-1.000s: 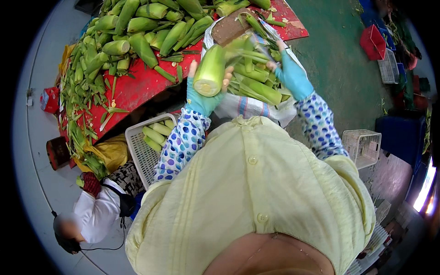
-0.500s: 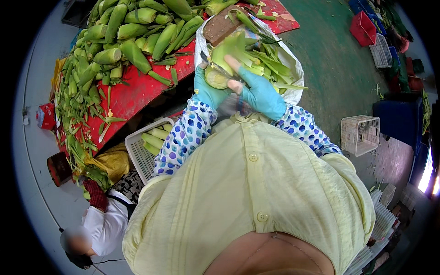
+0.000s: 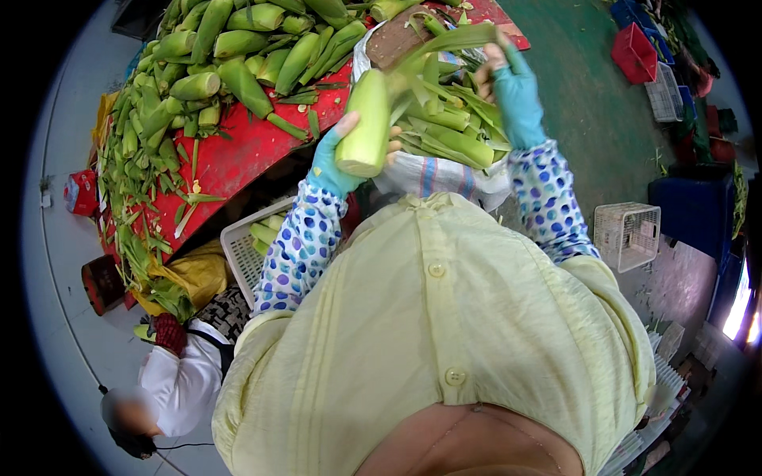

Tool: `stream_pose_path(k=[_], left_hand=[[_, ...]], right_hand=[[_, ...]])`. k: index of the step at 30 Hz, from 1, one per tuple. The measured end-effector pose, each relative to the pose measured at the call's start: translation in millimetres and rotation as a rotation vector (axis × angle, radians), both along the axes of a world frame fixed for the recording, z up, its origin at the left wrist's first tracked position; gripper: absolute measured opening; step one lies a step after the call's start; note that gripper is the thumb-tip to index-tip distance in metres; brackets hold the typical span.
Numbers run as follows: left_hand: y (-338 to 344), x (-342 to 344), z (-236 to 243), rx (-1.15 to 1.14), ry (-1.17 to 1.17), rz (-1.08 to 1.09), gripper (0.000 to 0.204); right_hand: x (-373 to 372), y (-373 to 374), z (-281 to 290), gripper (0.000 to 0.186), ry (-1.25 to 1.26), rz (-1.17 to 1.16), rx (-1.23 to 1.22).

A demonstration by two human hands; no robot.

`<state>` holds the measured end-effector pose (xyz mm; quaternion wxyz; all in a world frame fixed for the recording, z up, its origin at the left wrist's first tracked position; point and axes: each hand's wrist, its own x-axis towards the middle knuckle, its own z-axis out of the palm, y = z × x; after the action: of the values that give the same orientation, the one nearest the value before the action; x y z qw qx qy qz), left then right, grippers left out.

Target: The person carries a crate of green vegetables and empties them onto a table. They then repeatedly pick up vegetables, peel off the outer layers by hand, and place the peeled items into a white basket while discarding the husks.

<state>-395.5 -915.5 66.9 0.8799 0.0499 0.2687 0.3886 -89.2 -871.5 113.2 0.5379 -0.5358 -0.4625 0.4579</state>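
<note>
My left hand (image 3: 340, 159), in a teal glove with bare fingertips, wraps round a pale green corn ear (image 3: 365, 127) whose cut end faces me. Up and to the right, my right hand (image 3: 517, 99) wears a similar glove and is closed at the end of a long strip of husk (image 3: 456, 38). That strip stretches across from near the ear's far end, which is blurred. Below both hands is a white woven sack (image 3: 421, 168) with blue and red stripes, filled with peeled husks (image 3: 456, 131). Whether a tool sits in my right hand I cannot tell.
A red table (image 3: 226, 170) at the left bears a heap of unpeeled corn (image 3: 246, 47). A brown block (image 3: 397, 40) lies at the sack's far side. Beneath my left arm stands a white crate (image 3: 242, 246) with ears inside. Another person (image 3: 186, 365) works at lower left.
My hands have moved apart: the right went up and rightward, drawing out a husk strip. In my left hand the ear has turned more upright. The blade seen between my hands is out of sight.
</note>
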Motion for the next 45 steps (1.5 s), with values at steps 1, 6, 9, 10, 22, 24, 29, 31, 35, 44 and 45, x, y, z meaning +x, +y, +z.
stream_pose_path(k=[1, 6, 9, 10, 22, 24, 29, 31, 35, 44, 45], left_hand=[[-4.1, -6.6, -5.0, -0.009, -0.072, 0.033, 0.072], [-2.7, 9.0, -12.4, -0.148, -0.191, 0.211, 0.076], [-3.7, 32.8, -15.5, -0.028, -0.046, 0.267, 0.075], [-0.7, 37.4, -16.0, 0.049, 0.012, 0.275, 0.075], [-2.8, 47.1, -40.1, 0.283, 0.009, 0.177, 0.076], [-2.8, 43.0, -45.0, 0.356, -0.001, 0.102, 0.076], [-3.2, 51.8, -27.0, 0.155, -0.214, 0.089, 0.069], [-4.0, 57.8, -33.6, 0.097, -0.175, 0.124, 0.071], [-5.8, 68.2, -45.2, -0.049, -0.101, 0.22, 0.069], [-17.2, 16.4, -64.1, 0.342, 0.448, 0.357, 0.053], [-16.3, 13.6, -56.9, 0.323, 0.456, 0.369, 0.052]], right_hand=[[23.7, 13.6, -14.4, 0.069, -0.101, 0.014, -0.047], [16.3, -12.9, -31.4, 0.079, -0.747, 0.196, -0.044], [-35.8, -54.9, 9.3, 0.074, 0.035, 0.561, -0.373], [-42.3, -63.7, 29.0, 0.089, 0.082, 0.661, -0.446], [1.3, -72.6, -59.8, 0.038, 0.442, 0.73, -0.429], [3.2, -77.7, -44.4, 0.039, 0.417, 0.685, -0.438], [-8.0, -83.1, 4.0, 0.034, 0.198, 0.485, -0.258], [-4.3, -80.7, 12.4, 0.035, 0.194, 0.465, -0.176], [15.3, -72.7, 28.1, 0.055, 0.12, 0.366, -0.169], [70.6, -22.0, -74.4, 0.064, -0.723, 0.115, 0.017], [46.6, -30.5, -47.5, 0.065, -0.612, 0.179, -0.142]])
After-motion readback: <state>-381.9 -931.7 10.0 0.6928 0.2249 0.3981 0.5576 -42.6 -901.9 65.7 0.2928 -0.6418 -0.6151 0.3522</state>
